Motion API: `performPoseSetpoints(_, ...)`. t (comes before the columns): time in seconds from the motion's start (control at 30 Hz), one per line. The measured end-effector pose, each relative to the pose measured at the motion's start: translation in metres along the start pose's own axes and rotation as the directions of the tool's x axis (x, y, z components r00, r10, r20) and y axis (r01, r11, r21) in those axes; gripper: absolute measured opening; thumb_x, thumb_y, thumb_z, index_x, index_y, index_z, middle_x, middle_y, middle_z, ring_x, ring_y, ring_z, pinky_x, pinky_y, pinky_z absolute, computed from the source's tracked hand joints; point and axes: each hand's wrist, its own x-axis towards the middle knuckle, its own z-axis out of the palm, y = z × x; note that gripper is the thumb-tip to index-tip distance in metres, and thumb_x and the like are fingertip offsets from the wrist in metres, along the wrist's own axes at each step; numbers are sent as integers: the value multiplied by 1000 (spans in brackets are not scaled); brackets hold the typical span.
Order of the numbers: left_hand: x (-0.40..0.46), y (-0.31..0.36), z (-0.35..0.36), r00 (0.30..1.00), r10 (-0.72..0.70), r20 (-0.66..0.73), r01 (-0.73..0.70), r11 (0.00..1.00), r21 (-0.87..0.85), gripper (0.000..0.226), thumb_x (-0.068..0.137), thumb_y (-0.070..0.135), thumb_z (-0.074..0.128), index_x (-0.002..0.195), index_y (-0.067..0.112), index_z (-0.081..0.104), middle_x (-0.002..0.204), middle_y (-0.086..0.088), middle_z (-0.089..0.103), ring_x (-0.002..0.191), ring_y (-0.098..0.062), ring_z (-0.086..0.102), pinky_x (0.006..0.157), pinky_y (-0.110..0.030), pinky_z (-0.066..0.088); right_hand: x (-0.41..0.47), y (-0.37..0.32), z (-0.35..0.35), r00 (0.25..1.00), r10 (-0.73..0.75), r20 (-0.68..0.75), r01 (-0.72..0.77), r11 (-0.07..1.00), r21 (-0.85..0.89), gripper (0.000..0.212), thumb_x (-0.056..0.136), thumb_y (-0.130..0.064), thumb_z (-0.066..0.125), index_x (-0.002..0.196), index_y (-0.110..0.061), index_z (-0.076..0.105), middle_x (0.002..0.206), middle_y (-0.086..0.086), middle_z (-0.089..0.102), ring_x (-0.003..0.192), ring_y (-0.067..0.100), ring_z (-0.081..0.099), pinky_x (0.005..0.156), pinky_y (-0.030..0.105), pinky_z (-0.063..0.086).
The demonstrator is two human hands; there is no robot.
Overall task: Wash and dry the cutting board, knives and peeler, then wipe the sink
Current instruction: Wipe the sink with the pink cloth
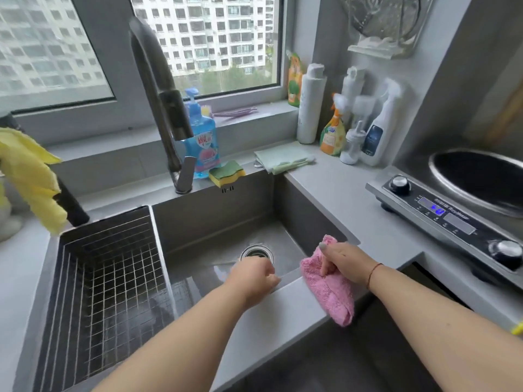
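Observation:
The grey steel sink fills the middle of the view, its drain bare. My right hand grips a pink cloth and holds it against the sink's front right corner, where the rim meets the counter. My left hand rests on the sink's front rim just left of the cloth, fingers curled over the edge with nothing in them. No cutting board, knife or peeler is in view.
A wire drain basket sits in the sink's left part. Behind stand the faucet, blue soap bottle, yellow-green sponge, folded green cloth and spray bottles. An induction cooker with a wok is right; a yellow cloth hangs left.

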Motion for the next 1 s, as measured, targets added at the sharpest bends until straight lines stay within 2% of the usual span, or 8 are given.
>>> performPoseSetpoints(0.13,41,38,14,997,51,50,-51,999,-6,35,89,44,57,115,21,64,119,-1,64,105,-20,60,85,-27,46,21,28,-35,1000,11,-28,-12,999,-40,63,101,-43,34,58,-16,72,69,-6,69,92,11,64,98,38,43)
performPoseSetpoints(0.27,75,71,13,996,93,9,-93,996,-4,41,91,44,59,122,18,62,123,-1,61,115,-20,56,90,-26,43,38,38,-65,1000,6,-15,-9,989,-147,65,101,-44,33,58,-12,71,64,-3,68,71,11,63,82,30,46)
performPoseSetpoints(0.4,104,105,17,997,72,30,-71,997,-19,40,86,50,62,106,16,66,108,-4,67,104,-23,59,86,-32,49,57,49,-85,999,15,-48,-23,983,-180,72,100,-49,28,59,-8,70,67,2,70,71,15,64,85,31,45)
performPoseSetpoints(0.5,124,125,26,997,32,65,-28,998,-57,37,84,51,64,79,15,61,80,-2,62,81,-22,57,65,-31,41,67,52,-91,996,25,-90,-27,999,-32,78,99,-54,22,58,-5,66,69,8,70,70,18,64,82,32,46)
performPoseSetpoints(0.6,139,137,34,997,-31,75,44,983,-180,25,84,40,67,77,17,63,77,0,63,73,-16,55,63,-26,40,77,50,-96,993,43,-114,-29,991,128,77,93,-61,18,55,-12,63,66,8,67,68,19,62,80,36,48)
performPoseSetpoints(0.7,155,139,30,991,-80,105,116,903,-413,26,85,26,68,63,18,55,61,2,54,58,-15,49,58,-25,40,89,45,-107,991,26,-132,-2,983,182,71,96,-54,16,58,-16,63,66,0,65,69,15,60,77,33,46)
performPoseSetpoints(0.83,170,138,-2,978,17,210,141,688,-712,23,93,19,60,73,15,51,76,-12,50,74,-23,50,70,-41,48,112,37,-121,988,2,-157,62,915,398,69,92,-56,18,73,-13,68,78,2,69,81,16,62,83,29,46)
performPoseSetpoints(1.0,181,133,-43,981,93,171,103,498,-861,16,93,15,61,79,17,54,76,-6,55,72,-21,52,68,-34,42,138,34,-136,989,43,-140,36,858,513,48,100,-47,26,100,-18,63,107,6,67,109,20,59,94,32,41)
